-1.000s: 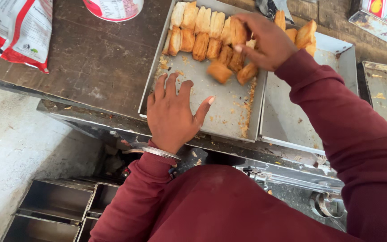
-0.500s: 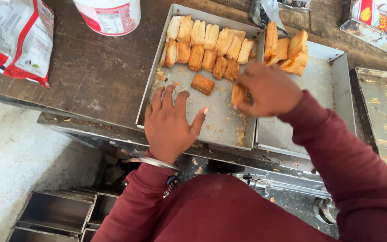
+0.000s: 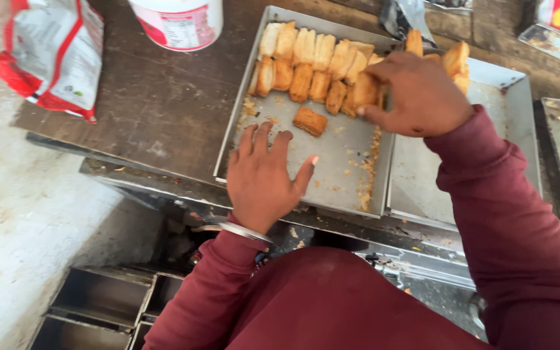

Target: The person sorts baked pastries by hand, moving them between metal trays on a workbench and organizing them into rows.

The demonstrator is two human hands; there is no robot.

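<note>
A: What lies nearest the person?

B: Dull metal loaf tins (image 3: pixel 98 304), rectangular and deep, sit low on the floor under the left elbow. Above them the left hand (image 3: pixel 264 175) lies flat, fingers spread wide, palm down on the near end of a shallow grey metal tray (image 3: pixel 351 168). It grips nothing; it only presses on the tray. A thin metal bangle (image 3: pixel 244 230) circles that wrist.

A: And the tray's surface?

B: Scuffed and matte, strewn with pale flaky crumbs (image 3: pixel 365 194), thickest along the edge toward the right hand. One small golden-brown rectangular pastry (image 3: pixel 310 120) lies alone just beyond the left fingertips.

A: The right hand?

B: The right hand (image 3: pixel 416 94) is curled closed around a pastry piece (image 3: pixel 364 91), pinching it at the end of the packed rows (image 3: pixel 306 61). Those rows fill the tray's far end: oblong, layered, crusty pieces, paler on top, browner on the sides.

A: Anything else?

B: Under the right wrist sits a second metal tray (image 3: pixel 435 175), with a few pastries (image 3: pixel 455 61) at its far corner. Beyond the left hand, on the dark worn wooden table (image 3: pixel 157 104), stand a white plastic tub (image 3: pixel 176 23) and a red-and-white crinkled bag (image 3: pixel 50 58).
</note>
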